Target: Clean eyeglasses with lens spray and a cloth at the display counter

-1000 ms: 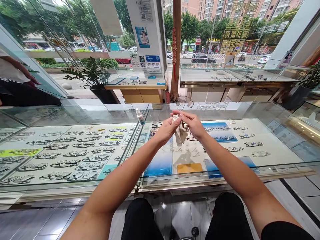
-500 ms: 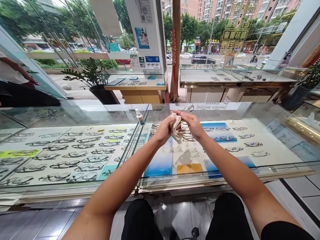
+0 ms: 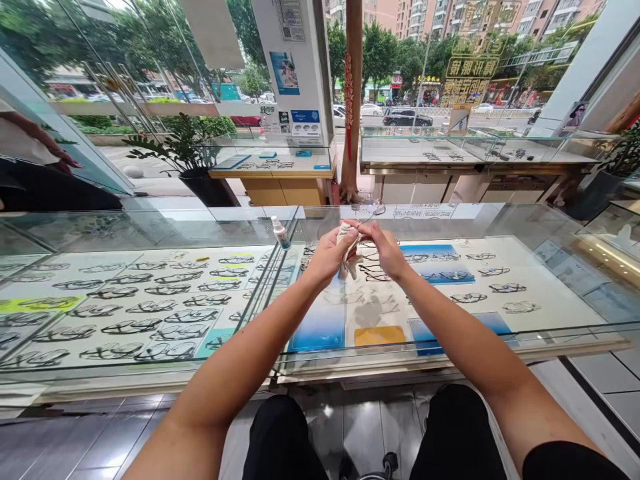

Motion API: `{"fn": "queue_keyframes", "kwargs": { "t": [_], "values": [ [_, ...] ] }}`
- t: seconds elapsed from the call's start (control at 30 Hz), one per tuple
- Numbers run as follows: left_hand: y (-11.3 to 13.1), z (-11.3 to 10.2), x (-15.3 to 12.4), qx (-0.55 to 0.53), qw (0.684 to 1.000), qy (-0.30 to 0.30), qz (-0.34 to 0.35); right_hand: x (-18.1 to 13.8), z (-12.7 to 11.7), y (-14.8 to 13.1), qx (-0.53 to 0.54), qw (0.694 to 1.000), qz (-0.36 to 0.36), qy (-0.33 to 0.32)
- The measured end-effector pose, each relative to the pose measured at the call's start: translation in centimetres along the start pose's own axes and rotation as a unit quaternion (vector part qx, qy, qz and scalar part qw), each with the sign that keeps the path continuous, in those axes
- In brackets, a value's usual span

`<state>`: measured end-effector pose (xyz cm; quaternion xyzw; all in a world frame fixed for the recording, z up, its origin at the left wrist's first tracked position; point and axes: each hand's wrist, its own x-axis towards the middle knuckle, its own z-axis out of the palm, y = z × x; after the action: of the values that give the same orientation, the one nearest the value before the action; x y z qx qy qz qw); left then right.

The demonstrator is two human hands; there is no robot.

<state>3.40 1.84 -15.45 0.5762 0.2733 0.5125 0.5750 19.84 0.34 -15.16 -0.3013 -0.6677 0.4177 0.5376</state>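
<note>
My left hand is closed around a cream cloth, whose loose end hangs below the fingers. My right hand meets it at the cloth, thumb and fingers pinched on a pair of eyeglasses. The glasses' thin rim and a lens stick out beyond the fingertips; the rest is hidden by the hands and cloth. Both hands are above the glass display counter. To the left of them, a small white spray bottle stands on the counter top.
Rows of eyeglasses lie under the glass, with blue sheets and an orange-yellow card among them. Past the counter stand a potted plant and more display cases. Another person's hand shows at the far left.
The eyeglasses have turned in the hands, and a lens now shows higher and to the right. The cloth is bunched closer to the left hand, with less of it hanging.
</note>
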Motion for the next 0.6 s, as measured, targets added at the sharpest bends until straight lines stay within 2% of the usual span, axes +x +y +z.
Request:
{"fn": "queue_keyframes", "kwargs": {
  "t": [0.13,0.27,0.4,0.6],
  "values": [
    [0.0,-0.1,0.0,0.000,1.000,0.016,0.005,-0.1,0.2,-0.1,-0.002,1.000,-0.015,-0.004],
    [-0.3,-0.5,0.1,0.006,1.000,-0.010,-0.005,0.1,0.2,0.5,0.048,0.999,0.011,-0.003],
    [-0.8,-0.7,0.2,0.006,0.999,-0.042,0.024,0.5,0.1,1.0,0.108,0.993,0.043,0.037],
    [-1.1,-0.6,0.0,0.006,0.996,-0.088,0.018,0.6,0.0,0.4,0.152,0.981,0.093,0.083]
  ]
}}
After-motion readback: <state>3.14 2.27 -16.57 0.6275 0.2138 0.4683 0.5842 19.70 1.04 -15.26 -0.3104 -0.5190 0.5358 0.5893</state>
